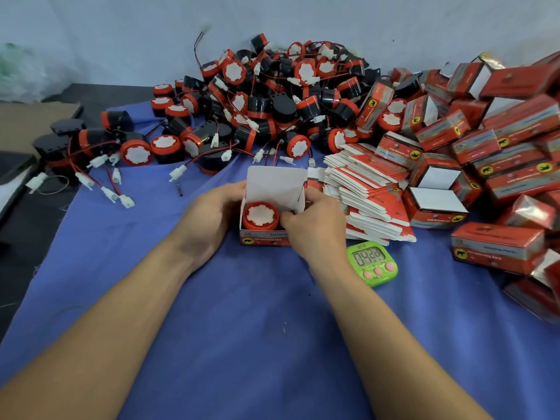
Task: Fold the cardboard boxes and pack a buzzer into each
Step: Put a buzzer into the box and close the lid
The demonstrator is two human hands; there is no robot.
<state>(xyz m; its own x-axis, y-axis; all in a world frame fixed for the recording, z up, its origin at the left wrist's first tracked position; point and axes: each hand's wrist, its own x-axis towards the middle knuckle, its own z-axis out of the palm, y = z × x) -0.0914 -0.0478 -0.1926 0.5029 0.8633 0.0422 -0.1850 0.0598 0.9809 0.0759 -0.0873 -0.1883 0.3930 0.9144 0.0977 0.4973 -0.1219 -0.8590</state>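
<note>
A blue cloth (242, 328) covers the worktop under both forearms, probably to stop parts sliding. Beyond the hands lies a heap of black-and-red round plastic buzzers with wired white plugs (272, 95), within reach for picking. Far to the right of the right hand, packed red cardboard boxes (500, 140) pile up out of the way. A stack of flat red-and-white box blanks (372, 189) sits just beside the right hand, ready to take.

Between the hands stands the open red cardboard box (274, 183), its white lid flap upright. The left hand (209, 219) curls round its left wall to steady it. The right hand (315, 225) grips the right wall, thumb inside. One red-faced buzzer (260, 215) already sits inside, face up. A small green digital timer (372, 263) lies by the right wrist.
</note>
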